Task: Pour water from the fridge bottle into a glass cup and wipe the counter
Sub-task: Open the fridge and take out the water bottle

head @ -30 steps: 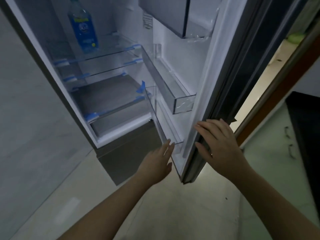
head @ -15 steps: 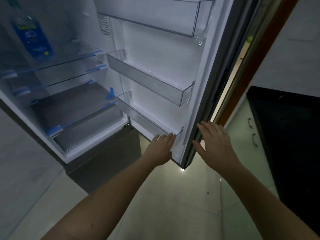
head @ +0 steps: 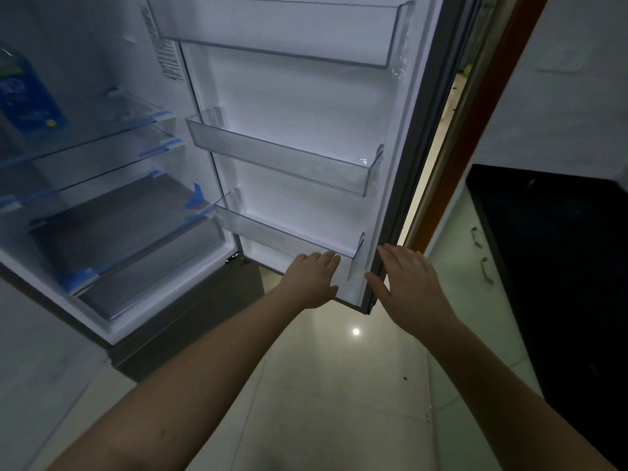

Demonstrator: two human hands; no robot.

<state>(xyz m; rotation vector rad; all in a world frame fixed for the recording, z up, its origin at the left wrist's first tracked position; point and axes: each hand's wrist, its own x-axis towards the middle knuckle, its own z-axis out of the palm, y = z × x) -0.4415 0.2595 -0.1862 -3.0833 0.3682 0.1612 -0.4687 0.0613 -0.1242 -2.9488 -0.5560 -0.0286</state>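
Bottle of clear plastic with a blue label is seen at the far left edge, standing on an upper glass shelf inside the open white fridge, untouched and well apart from both hands. Further right, the white inner face of the fridge door is lined with clear plastic door bins, none of which is seen to hold anything. The left hand is laid with straight fingers against the lowest bin, apparently to steady the door. The right hand is spread flat, fingers apart, at the door's outer edge, nothing being gripped; the door is probably being held wide so the bottle can be reached. A dark counter is seen at the right.
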